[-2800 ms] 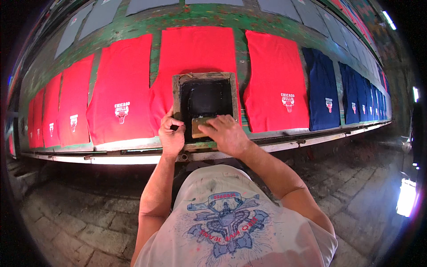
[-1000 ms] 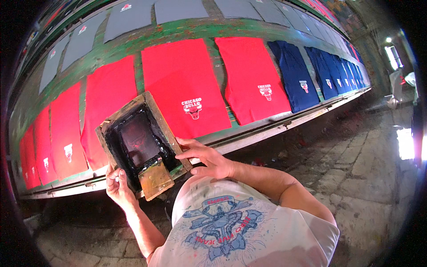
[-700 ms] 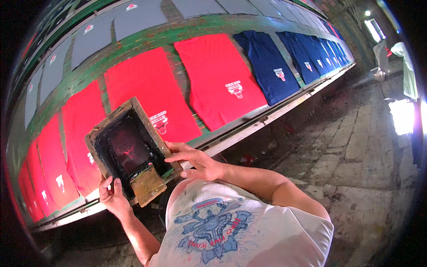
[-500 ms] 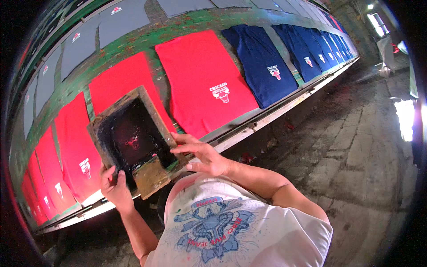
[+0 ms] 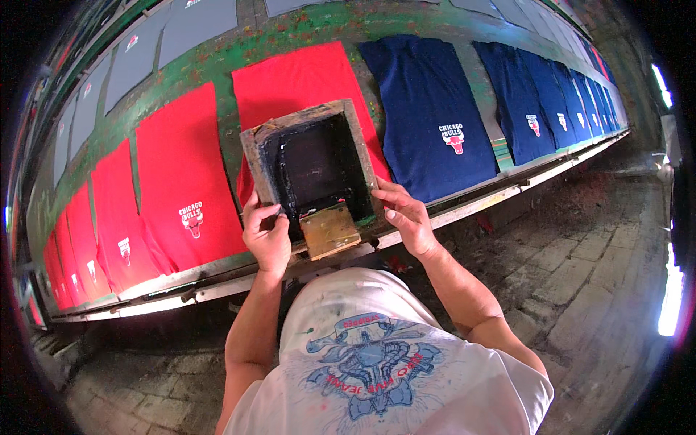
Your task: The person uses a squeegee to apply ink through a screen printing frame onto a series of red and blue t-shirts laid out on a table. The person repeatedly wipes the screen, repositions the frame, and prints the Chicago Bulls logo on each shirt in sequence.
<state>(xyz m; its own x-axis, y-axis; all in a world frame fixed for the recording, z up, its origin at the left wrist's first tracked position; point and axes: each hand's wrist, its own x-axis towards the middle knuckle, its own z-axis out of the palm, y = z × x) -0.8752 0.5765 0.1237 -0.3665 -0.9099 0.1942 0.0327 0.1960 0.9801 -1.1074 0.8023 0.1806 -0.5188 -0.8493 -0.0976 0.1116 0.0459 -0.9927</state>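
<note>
Holding one wooden frame [image 5: 359, 151] with one squeegee [image 5: 330, 232]: left hand [image 5: 268, 238], right hand [image 5: 410, 222].

Dim floor of worn slabs [image 5: 580, 290], long green table [image 5: 196, 70], bright light [image 5: 671, 297] rightward.

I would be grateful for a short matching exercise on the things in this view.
1. Left hand
2. Right hand
3. Squeegee
4. Leftmost navy fabric panel

A. At the near end of the wooden screen frame
B. At the frame's right side
C. Lying flat on the table
D. At the frame's left side

Pairs: 1-D, 2-B, 3-A, 4-C.
</note>
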